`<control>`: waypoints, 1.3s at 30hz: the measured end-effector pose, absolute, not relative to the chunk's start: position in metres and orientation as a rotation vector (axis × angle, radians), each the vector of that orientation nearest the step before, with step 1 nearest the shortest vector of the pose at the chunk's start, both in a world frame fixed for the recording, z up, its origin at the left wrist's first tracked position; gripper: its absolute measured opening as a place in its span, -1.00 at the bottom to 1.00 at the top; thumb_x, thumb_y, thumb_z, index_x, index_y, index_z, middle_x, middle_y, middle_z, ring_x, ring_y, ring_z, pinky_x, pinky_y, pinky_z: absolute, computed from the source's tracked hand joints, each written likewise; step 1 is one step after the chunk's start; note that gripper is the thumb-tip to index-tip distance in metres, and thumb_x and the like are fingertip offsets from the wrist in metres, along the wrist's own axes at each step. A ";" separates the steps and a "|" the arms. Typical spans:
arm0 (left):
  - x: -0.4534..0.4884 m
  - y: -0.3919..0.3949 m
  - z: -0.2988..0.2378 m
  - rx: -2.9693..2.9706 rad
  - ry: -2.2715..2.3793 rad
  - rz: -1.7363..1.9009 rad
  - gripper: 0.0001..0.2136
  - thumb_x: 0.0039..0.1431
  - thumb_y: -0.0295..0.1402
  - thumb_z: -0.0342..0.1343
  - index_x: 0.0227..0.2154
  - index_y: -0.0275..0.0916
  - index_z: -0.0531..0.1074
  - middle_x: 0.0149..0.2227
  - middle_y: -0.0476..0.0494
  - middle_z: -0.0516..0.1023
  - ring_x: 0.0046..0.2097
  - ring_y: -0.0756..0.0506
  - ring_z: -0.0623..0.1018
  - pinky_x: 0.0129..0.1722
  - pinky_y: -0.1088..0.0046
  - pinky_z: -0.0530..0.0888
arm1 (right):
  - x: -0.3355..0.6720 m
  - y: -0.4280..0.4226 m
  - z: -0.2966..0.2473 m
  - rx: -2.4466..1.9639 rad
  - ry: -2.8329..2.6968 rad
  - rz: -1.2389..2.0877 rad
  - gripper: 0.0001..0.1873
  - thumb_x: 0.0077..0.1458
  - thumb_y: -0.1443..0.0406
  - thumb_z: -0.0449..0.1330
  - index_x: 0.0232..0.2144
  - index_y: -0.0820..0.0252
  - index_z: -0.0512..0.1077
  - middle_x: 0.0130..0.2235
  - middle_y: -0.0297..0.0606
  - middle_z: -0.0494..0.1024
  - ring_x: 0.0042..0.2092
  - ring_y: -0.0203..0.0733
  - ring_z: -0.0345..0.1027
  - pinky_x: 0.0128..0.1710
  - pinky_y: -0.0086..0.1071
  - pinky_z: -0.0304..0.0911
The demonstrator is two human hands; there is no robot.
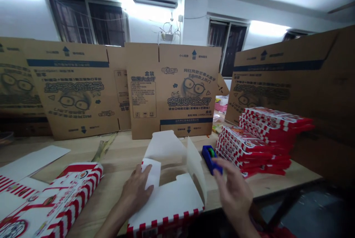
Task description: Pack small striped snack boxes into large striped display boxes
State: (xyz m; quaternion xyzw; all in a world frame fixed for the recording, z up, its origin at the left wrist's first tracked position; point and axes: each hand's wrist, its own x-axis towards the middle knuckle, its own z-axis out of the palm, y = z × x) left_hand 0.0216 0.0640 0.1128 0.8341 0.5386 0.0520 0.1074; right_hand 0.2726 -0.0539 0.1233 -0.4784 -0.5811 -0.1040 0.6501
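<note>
In front of me a white-lined box (177, 197) with red-and-white striped edges sits with its flaps standing up. At its left side my left hand (138, 190) grips the box, fingers and thumb closed over a small white flap (153, 174). My right hand (233, 190) is at the near end of a blue tape dispenser (208, 154) with a green roll in it. Motion blurs the right fingers; thumb and forefinger look bent toward each other, and whether tape is between them cannot be made out.
On the right stand stacks of red-and-white flat packs (244, 145). To the left lie flat printed box blanks (58, 204) and a white sheet (36, 160). Large brown cartons (172, 90) line the table's back and right side. A strip of tape (104, 149) lies on the tabletop.
</note>
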 end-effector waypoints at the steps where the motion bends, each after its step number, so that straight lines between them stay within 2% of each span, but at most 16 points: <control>1: 0.023 0.064 0.113 2.464 1.563 0.149 -0.42 0.10 -0.36 0.04 0.23 -0.23 0.19 0.26 -0.39 0.20 0.22 -0.31 0.34 0.09 0.16 0.36 | 0.289 -0.045 0.117 -1.156 -1.171 -0.080 -0.61 0.17 0.28 0.18 0.05 0.13 0.31 0.05 -0.01 0.48 0.09 -0.03 0.40 0.11 -0.04 0.30; 3: 0.026 0.063 0.113 2.484 1.529 0.133 -0.40 0.08 -0.36 0.06 0.24 -0.23 0.20 0.28 -0.37 0.18 0.23 -0.29 0.32 0.11 0.17 0.35 | 0.310 -0.021 0.101 -1.205 -1.127 0.304 -0.28 0.07 0.09 0.26 0.22 0.09 0.13 0.26 0.06 0.24 0.27 0.05 0.18 0.22 0.03 0.14; 5: 0.030 0.061 0.113 2.495 1.513 0.109 -0.39 0.07 -0.36 0.08 0.24 -0.22 0.20 0.29 -0.36 0.18 0.25 -0.29 0.30 0.13 0.18 0.35 | 0.313 0.001 0.084 -1.209 -1.225 0.597 0.02 -0.06 0.02 0.32 0.33 0.07 -0.08 0.37 0.06 -0.01 0.36 0.09 -0.06 0.28 0.05 0.01; 8: 0.033 0.059 0.112 2.502 1.509 0.092 -0.38 0.07 -0.36 0.07 0.25 -0.23 0.20 0.30 -0.38 0.17 0.27 -0.30 0.28 0.13 0.16 0.34 | 0.290 0.018 0.069 -1.343 -1.418 0.680 0.25 -0.18 0.20 0.39 0.37 0.11 -0.29 0.40 0.01 -0.12 0.40 0.06 -0.22 0.34 0.02 -0.16; 11: 0.033 0.057 0.111 2.513 1.490 0.097 -0.38 0.07 -0.36 0.07 0.25 -0.24 0.20 0.30 -0.40 0.17 0.28 -0.31 0.26 0.12 0.16 0.35 | 0.263 0.012 0.068 -1.578 -1.637 0.555 0.33 -0.30 0.41 0.36 0.38 0.17 -0.34 0.41 -0.01 -0.17 0.42 0.07 -0.35 0.36 -0.02 -0.24; 13: 0.033 0.056 0.112 2.518 1.482 0.097 -0.38 0.07 -0.35 0.07 0.25 -0.24 0.20 0.30 -0.40 0.17 0.28 -0.31 0.26 0.12 0.15 0.36 | 0.257 0.004 0.072 -1.650 -1.724 0.526 0.31 -0.31 0.44 0.34 0.38 0.20 -0.32 0.41 0.00 -0.22 0.42 0.09 -0.40 0.36 -0.01 -0.23; 15: 0.033 0.056 0.113 2.518 1.490 0.075 -0.37 0.07 -0.35 0.07 0.25 -0.25 0.19 0.30 -0.42 0.16 0.28 -0.32 0.26 0.11 0.14 0.36 | 0.263 0.001 0.079 -1.619 -1.671 0.533 0.28 -0.28 0.36 0.37 0.38 0.20 -0.26 0.41 0.00 -0.18 0.41 0.10 -0.35 0.35 0.00 -0.19; 18: 0.032 0.056 0.116 2.511 1.500 0.037 -0.36 0.06 -0.37 0.06 0.26 -0.26 0.18 0.31 -0.44 0.14 0.27 -0.33 0.28 0.12 0.13 0.35 | 0.288 0.016 0.101 -1.424 -1.300 0.634 0.01 -0.10 0.04 0.31 0.31 0.17 0.00 0.31 0.01 0.17 0.33 0.07 0.02 0.29 -0.01 -0.02; 20: 0.032 0.055 0.118 2.518 1.475 0.034 -0.35 0.05 -0.38 0.07 0.27 -0.26 0.17 0.31 -0.44 0.14 0.27 -0.32 0.29 0.13 0.14 0.34 | 0.304 0.038 0.122 -1.277 -1.020 0.800 -0.27 0.06 -0.14 0.10 0.15 0.15 0.26 0.13 0.00 0.43 0.19 0.03 0.28 0.20 -0.05 0.13; 21: 0.032 0.054 0.118 2.525 1.456 0.036 -0.35 0.04 -0.38 0.07 0.27 -0.26 0.18 0.31 -0.43 0.14 0.27 -0.32 0.29 0.14 0.14 0.33 | 0.308 0.050 0.133 -1.225 -0.927 0.915 -0.34 0.10 -0.18 0.01 0.03 0.16 0.35 0.03 0.00 0.51 0.11 0.02 0.38 0.15 -0.06 0.19; 25: 0.031 0.053 0.119 2.515 1.435 0.058 -0.34 0.03 -0.38 0.08 0.26 -0.25 0.19 0.31 -0.42 0.15 0.25 -0.33 0.31 0.14 0.13 0.34 | 0.298 0.086 0.158 -1.175 -0.941 1.238 -0.38 0.11 -0.20 -0.04 -0.32 0.20 0.47 -0.26 -0.06 0.61 -0.18 0.01 0.52 -0.08 -0.11 0.33; 28: 0.029 0.055 0.115 2.483 1.453 0.083 -0.34 0.04 -0.35 0.07 0.27 -0.28 0.18 0.31 -0.43 0.14 0.28 -0.33 0.27 0.16 0.14 0.32 | 0.272 0.085 0.151 -1.274 -1.143 0.861 -0.41 0.13 -0.16 -0.01 -0.42 0.23 0.48 -0.32 -0.11 0.59 -0.19 0.02 0.49 -0.10 -0.17 0.32; 31: 0.027 0.060 0.110 2.497 1.441 0.140 -0.35 0.05 -0.31 0.07 0.25 -0.27 0.20 0.30 -0.43 0.17 0.27 -0.33 0.29 0.14 0.13 0.33 | 0.254 0.069 0.136 -1.297 -1.390 0.398 -0.45 0.22 -0.06 -0.06 -0.21 0.23 0.50 -0.18 -0.10 0.59 -0.09 0.03 0.44 -0.02 -0.16 0.28; 33: 0.026 0.064 0.108 2.506 1.434 0.185 -0.38 0.06 -0.29 0.07 0.24 -0.26 0.22 0.26 -0.42 0.23 0.23 -0.33 0.34 0.11 0.13 0.36 | 0.253 0.058 0.129 -1.283 -1.577 0.299 -0.44 0.19 -0.02 0.04 0.10 0.18 0.36 0.07 -0.07 0.48 0.11 0.05 0.32 0.13 -0.11 0.19; 36: 0.020 0.067 0.110 2.490 1.451 0.209 -0.39 0.07 -0.29 0.07 0.22 -0.26 0.23 0.24 -0.41 0.26 0.18 -0.31 0.40 0.10 0.16 0.37 | 0.266 0.046 0.124 -1.311 -1.866 0.366 0.07 -0.09 0.00 0.35 0.34 0.15 -0.05 0.36 -0.03 0.05 0.37 0.10 -0.12 0.33 -0.01 -0.12; 39: 0.015 0.067 0.115 2.493 1.449 0.214 -0.40 0.09 -0.27 0.07 0.23 -0.27 0.21 0.26 -0.40 0.23 0.16 -0.30 0.42 0.11 0.19 0.36 | 0.281 0.040 0.118 -1.427 -1.925 0.484 0.45 -0.31 0.04 0.47 0.38 0.21 -0.38 0.41 0.08 -0.26 0.41 0.13 -0.36 0.36 0.04 -0.27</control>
